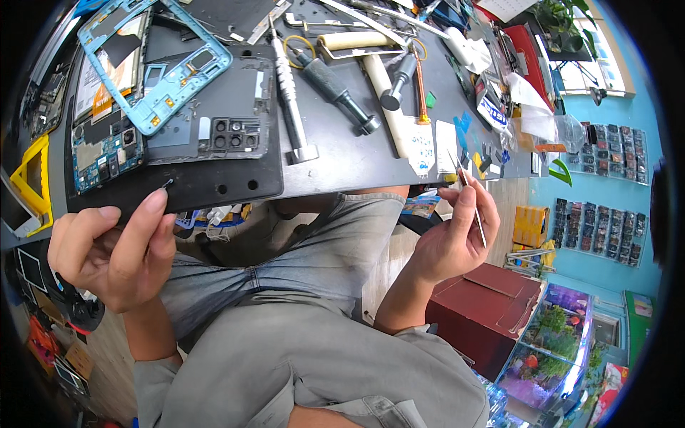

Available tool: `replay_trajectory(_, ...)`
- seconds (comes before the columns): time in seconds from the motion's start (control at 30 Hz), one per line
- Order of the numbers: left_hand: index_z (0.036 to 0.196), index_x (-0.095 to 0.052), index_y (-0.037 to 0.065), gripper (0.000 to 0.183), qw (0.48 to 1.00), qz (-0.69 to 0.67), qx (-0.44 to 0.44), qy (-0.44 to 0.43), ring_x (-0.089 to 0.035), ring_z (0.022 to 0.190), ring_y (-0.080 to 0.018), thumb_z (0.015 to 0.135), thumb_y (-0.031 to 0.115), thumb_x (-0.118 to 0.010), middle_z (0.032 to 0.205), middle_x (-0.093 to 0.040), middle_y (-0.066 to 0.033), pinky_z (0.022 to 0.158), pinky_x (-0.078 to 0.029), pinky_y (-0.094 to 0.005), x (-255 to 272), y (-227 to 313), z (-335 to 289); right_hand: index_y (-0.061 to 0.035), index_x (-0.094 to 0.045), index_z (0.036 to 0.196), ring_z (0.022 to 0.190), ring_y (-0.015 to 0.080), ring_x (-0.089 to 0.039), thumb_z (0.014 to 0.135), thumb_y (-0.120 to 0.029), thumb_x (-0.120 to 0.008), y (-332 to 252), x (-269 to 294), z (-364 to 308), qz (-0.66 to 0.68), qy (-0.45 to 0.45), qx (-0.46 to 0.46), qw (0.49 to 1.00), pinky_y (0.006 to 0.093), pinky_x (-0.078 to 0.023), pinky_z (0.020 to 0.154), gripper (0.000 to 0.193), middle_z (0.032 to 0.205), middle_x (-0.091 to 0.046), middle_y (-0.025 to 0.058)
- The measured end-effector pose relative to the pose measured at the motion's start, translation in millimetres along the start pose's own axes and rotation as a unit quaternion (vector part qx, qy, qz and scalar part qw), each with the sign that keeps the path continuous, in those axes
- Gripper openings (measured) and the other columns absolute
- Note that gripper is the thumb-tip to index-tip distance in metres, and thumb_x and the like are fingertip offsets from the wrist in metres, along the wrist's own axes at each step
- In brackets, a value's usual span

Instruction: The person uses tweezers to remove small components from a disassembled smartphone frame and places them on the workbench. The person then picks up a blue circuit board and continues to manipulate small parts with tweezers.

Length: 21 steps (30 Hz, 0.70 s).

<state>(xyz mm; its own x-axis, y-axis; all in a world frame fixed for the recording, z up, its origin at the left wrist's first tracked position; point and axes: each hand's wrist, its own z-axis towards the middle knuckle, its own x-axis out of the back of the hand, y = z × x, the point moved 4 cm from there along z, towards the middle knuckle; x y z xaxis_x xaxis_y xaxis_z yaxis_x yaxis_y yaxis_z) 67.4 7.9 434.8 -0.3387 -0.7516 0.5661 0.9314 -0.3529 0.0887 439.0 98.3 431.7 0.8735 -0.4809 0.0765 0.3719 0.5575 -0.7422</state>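
Tweezers (480,227), slim metal, cross the gripping right hand (455,241); whether the curled left hand (118,257) pinches a dark fragment (168,183) is unclear.

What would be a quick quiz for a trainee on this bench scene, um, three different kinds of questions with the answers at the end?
1. True or false: the right hand holds the tweezers.
2. Fill in: the blue frame lies toward the picture's upper ____ corner.
3. Pick one. Which of these is nearest the left hand?
A) the plant
B) the tiny dark part
C) the red box

Key: 1. True. 2. Left. 3. B, it is right at the fingertips.
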Motion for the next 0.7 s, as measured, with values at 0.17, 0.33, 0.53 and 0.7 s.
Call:
replay_trajectory(0.17, 0.116, -0.086, 0.017, 0.022, 1.000, 0.012, 0.013, 0.007, -0.049, 0.100, -0.0235, 0.096, 0.025, -0.086, 0.118, -0.046, -0.0067, 0.073, -0.045, -0.0303, -4.1, -2.3, -5.6, 0.0104, -0.068, 0.121, 0.084, 0.0220, -0.076, 0.102, 0.003, -0.073, 1.8, -2.4, -1.8, -0.013, 0.009, -0.015, 1.000, 0.0315, -0.062, 0.080, 0.021, 0.115, -0.078, 0.0256)
replay_trajectory(0.33, 0.116, -0.086, 0.017, 0.021, 1.000, 0.018, 0.010, -0.002, -0.049, 0.101, -0.0236, 0.096, 0.026, -0.086, 0.118, -0.046, -0.0065, 0.073, -0.045, -0.0304, -3.7, -2.3, -5.5, 0.0096, -0.069, 0.121, 0.085, 0.0213, -0.076, 0.102, 0.004, -0.073, 4.6, -1.6, -1.2, -0.016, 0.003, -0.017, 1.000, 0.0314, -0.062, 0.079, 0.020, 0.116, -0.078, 0.0251)
replay_trajectory(0.53, 0.115, -0.086, 0.009, 0.022, 1.000, 0.006, 0.020, -0.008, -0.055, 0.104, -0.0235, 0.093, 0.013, -0.086, 0.119, -0.051, -0.0074, 0.081, -0.049, -0.0331, 0.1, 1.8, -1.9, 0.0102, -0.068, 0.122, 0.082, 0.0201, -0.074, 0.104, 0.003, -0.070, 5.4, -3.4, 3.6, -0.018, 0.004, 0.007, 1.000, 0.0321, -0.062, 0.080, 0.019, 0.114, -0.078, 0.0257)
replay_trajectory(0.7, 0.111, -0.087, 0.020, 0.023, 0.998, 0.043, 0.012, -0.047, -0.053, 0.103, -0.0250, 0.088, 0.022, -0.090, 0.118, -0.049, -0.0063, 0.081, -0.048, -0.0348, 6.8, 2.2, 3.5, 0.0102, -0.064, 0.125, 0.074, 0.0210, -0.070, 0.108, 0.000, -0.059, -11.4, -8.0, -2.1, 0.026, -0.001, 0.009, 1.000, 0.0340, -0.061, 0.073, 0.021, 0.120, -0.075, 0.0280)
